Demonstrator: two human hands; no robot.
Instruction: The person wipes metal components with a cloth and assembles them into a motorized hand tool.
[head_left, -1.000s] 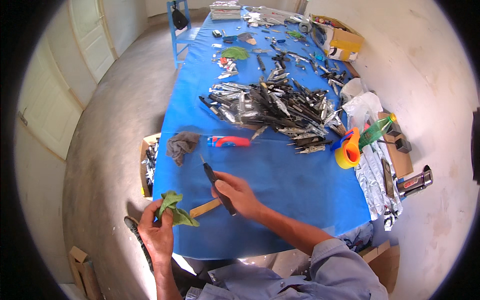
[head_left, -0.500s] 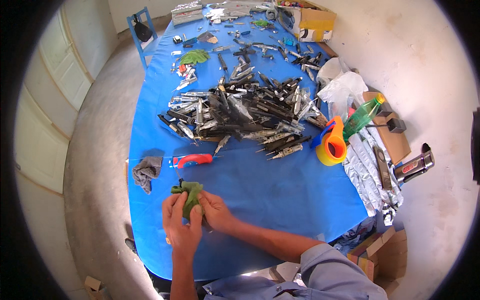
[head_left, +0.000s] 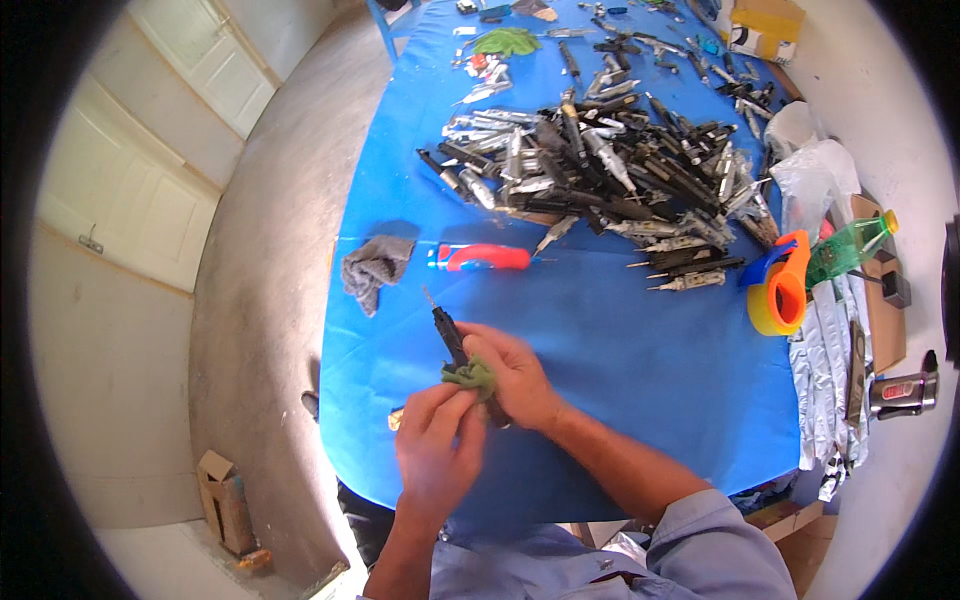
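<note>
Over the near part of the blue-covered table, my right hand is closed around a slim black part with a thin metal rod at its tip. The rod points up and to the left. A green cloth is wrapped against the black part, pinched in the fingers of my left hand. The part's lower end shows just below my right fingers. Beyond my hands lies a red and blue hand tool, with a grey cloth to its left.
A large pile of slim black and silver parts covers the table's middle. Another green cloth lies farther back. Along the right stand an orange and yellow cup-like holder, a green bottle, silver packets and a steel flask.
The view has shifted, so the table sits farther right and higher. The cloth has slid down the black part, baring its upper body and rod. Both hands keep their hold.
</note>
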